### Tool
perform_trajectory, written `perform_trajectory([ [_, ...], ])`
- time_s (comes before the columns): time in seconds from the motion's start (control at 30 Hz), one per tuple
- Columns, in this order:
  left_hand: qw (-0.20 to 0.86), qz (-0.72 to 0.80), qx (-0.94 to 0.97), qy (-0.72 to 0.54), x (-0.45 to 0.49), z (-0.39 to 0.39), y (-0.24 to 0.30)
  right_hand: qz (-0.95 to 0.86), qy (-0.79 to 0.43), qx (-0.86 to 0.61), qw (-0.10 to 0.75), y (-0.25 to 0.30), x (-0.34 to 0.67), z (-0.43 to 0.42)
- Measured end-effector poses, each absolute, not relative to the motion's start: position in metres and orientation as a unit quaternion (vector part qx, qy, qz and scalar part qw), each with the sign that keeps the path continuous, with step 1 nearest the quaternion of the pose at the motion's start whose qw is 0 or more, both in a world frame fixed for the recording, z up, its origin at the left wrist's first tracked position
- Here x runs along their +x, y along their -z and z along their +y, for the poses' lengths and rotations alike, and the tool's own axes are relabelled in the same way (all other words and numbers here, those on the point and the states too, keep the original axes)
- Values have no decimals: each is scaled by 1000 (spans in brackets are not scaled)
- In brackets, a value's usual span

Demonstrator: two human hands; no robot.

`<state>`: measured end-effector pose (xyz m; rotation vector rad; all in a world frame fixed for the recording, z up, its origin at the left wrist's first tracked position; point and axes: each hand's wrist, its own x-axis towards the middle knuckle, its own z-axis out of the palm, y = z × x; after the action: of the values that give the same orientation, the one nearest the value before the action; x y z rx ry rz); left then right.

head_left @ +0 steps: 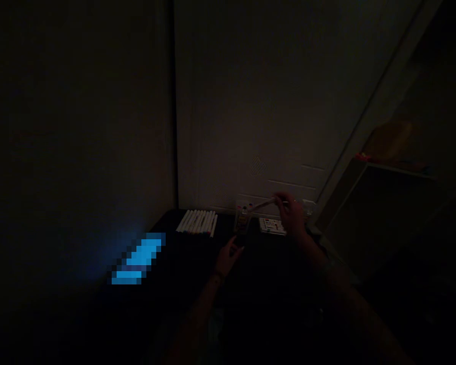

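Note:
The scene is very dark. My right hand (292, 215) is raised over the right part of the dark table, its fingers closed on a white marker (263, 205). The marker slants down to the left, with its lower end by the top of a clear container (242, 219). A few dark and reddish tips show at that container's top. Just in front of the container is my left hand (227, 257), thumb and fingers apart, with nothing visible between them. To the left, several white markers (197, 223) lie side by side in a row. Below my right hand sits a white printed box (272, 226).
A glowing blue, pixelated screen (139, 261) lies at the table's left. Behind the table rises a pale wall panel (251, 111). On the right stands a shelf unit (344, 187) with a brownish rounded thing (391, 139) on top.

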<state>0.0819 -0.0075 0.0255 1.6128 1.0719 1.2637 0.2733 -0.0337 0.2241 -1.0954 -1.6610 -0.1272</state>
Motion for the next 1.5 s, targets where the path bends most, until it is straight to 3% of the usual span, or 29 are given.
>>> perform_trajectory([
  [0.17, 419, 421, 633, -496, 81, -9, -28, -682, 106, -463, 556, -246, 284, -14],
  [0.5, 409, 429, 646, -481, 79, -8, -28, -707, 83, -467, 525, -224, 277, 12],
  [1.5, 362, 440, 695, -438, 79, -7, -25, -767, 82, -439, 460, -240, 237, 41],
])
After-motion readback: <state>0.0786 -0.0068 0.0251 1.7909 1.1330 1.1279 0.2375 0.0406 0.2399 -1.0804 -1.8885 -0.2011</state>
